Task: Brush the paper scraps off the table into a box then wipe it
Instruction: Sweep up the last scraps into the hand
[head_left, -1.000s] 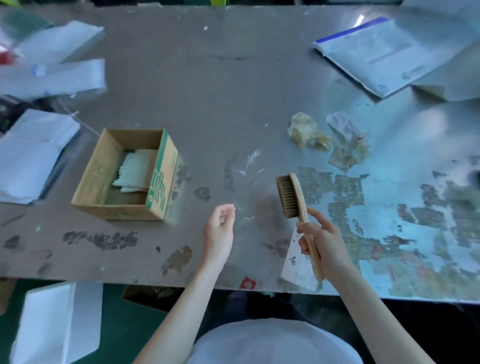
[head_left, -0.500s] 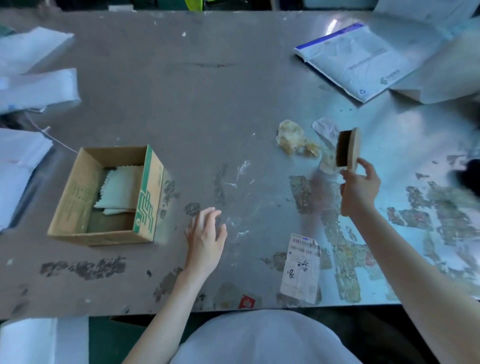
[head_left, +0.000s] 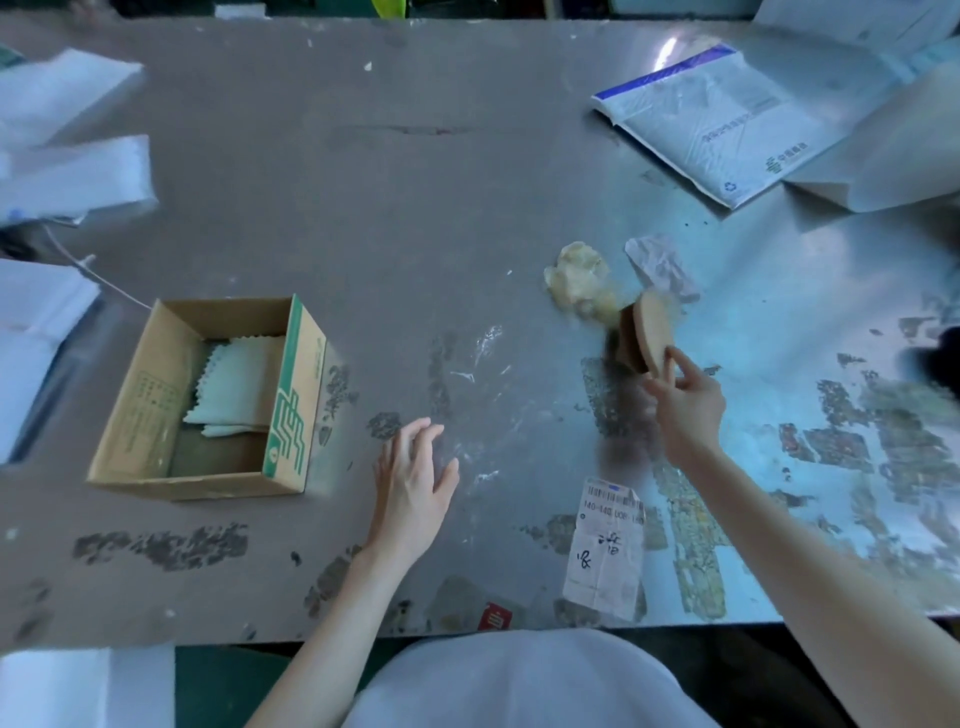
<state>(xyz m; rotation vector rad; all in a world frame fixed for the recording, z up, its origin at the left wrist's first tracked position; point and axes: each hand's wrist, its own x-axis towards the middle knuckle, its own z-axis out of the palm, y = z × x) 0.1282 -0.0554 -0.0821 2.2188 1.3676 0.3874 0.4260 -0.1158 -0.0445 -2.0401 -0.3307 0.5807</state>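
My right hand (head_left: 684, 408) grips the handle of a wooden brush (head_left: 644, 332), whose bristles sit low against a crumpled yellowish paper scrap (head_left: 577, 283). A crumpled grey scrap (head_left: 660, 265) lies just beyond the brush. My left hand (head_left: 413, 486) rests flat on the table (head_left: 415, 171) with fingers spread, holding nothing. An open cardboard box (head_left: 156, 395) with green print stands to the left, a pale cloth (head_left: 239, 387) lying inside it.
A printed label (head_left: 605, 545) lies near the front edge. A plastic mailer (head_left: 717, 124) and a white bag (head_left: 883, 161) sit at the back right. White sheets (head_left: 72, 171) crowd the left side. The tabletop is worn and patchy.
The brush has come down from above the scraps and swept left onto the yellowish scrap. My left hand has stayed flat on the table.
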